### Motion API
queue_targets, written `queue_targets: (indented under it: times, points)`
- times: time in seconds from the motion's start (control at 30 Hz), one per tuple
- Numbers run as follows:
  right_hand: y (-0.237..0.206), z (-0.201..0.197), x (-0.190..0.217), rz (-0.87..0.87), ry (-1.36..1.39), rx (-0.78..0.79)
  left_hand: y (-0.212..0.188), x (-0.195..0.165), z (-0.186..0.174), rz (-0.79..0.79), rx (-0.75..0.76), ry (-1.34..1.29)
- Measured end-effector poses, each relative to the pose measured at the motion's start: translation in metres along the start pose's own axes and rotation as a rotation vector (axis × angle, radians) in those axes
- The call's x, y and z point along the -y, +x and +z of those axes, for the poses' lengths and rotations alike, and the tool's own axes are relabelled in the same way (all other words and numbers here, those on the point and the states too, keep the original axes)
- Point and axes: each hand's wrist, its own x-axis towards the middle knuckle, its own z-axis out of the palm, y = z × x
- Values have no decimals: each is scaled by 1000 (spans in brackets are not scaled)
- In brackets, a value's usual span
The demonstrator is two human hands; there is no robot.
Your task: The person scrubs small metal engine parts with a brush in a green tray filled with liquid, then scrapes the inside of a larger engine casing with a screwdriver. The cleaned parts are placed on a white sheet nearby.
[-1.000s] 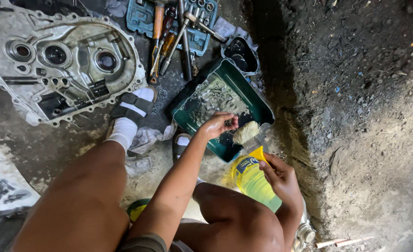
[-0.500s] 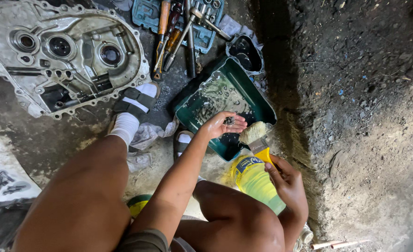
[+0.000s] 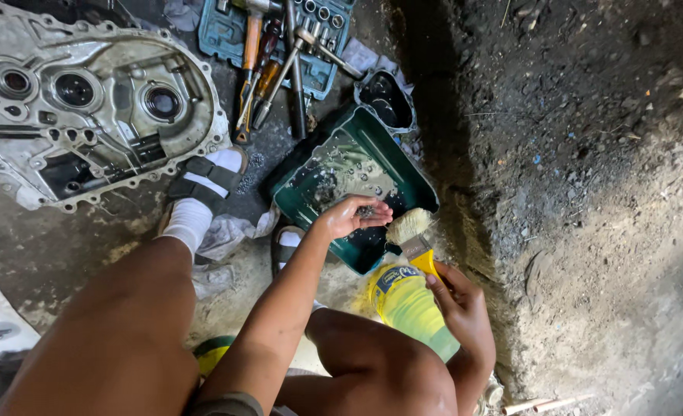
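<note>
A small part is being cupped in the left hand (image 3: 353,217) over the tray (image 3: 403,181); a brush (image 3: 412,235) is being gripped by the right hand (image 3: 459,312) at 5 o'clock; more parts are lying wet, apparently unbrushed

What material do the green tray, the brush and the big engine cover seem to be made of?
Green tray: likely plastic, glossy and wet, with rounded moulded corners.
Brush: pale bristles, a metal band and a yellow, probably plastic, handle in the right hand.
Engine cover: cast metal, probably aluminium, dull silver-grey with bolt lugs.
</note>
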Motion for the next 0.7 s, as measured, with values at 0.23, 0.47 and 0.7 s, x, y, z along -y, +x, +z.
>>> queue_targets:
  times: [0.23, 0.47, 0.7]
  points:
    - [3, 4, 3, 59, -38, 6, 2, 9, 0, 106, -99, 194]
    - [12, 16, -10, 31, -10, 89, 5, 13, 0, 20, -239, 124]
    - [69, 21, -58, 90, 110, -30, 3, 7, 6, 168, -465, 265]
